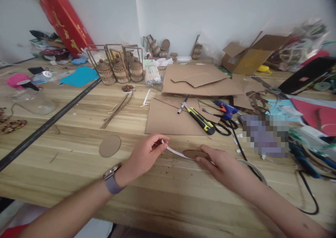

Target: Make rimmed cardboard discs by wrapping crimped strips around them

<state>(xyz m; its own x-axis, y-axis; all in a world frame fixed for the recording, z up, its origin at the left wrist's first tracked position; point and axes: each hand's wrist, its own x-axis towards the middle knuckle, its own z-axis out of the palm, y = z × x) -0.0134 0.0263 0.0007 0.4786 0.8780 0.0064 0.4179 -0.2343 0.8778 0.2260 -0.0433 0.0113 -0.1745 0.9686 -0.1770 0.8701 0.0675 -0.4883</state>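
Observation:
Between finger and thumb, my left hand (pixel 147 154) pinches the end of a narrow white strip (pixel 176 153). The strip runs right to the edge of a small cardboard disc (pixel 193 154), which my right hand (pixel 216 161) grips by its right side. Both are held over the wooden table. A second cardboard disc (pixel 110 146) lies flat, left of my left hand. Beyond my hands, a yellow-and-black utility knife (pixel 201 119) and a dark pen (pixel 183 104) rest on a cardboard sheet (pixel 160 120). Black-handled scissors (pixel 223 127) lie beside the knife.
A blue glue gun (pixel 226 108) with a black cord lies at the right. Cardboard sheets (pixel 194 78) are stacked farther back. Small lidded baskets in frames (pixel 121 70) stand at the back left, near a bowl of brown beads (pixel 127 88). A clear jar (pixel 34 101) is at the far left.

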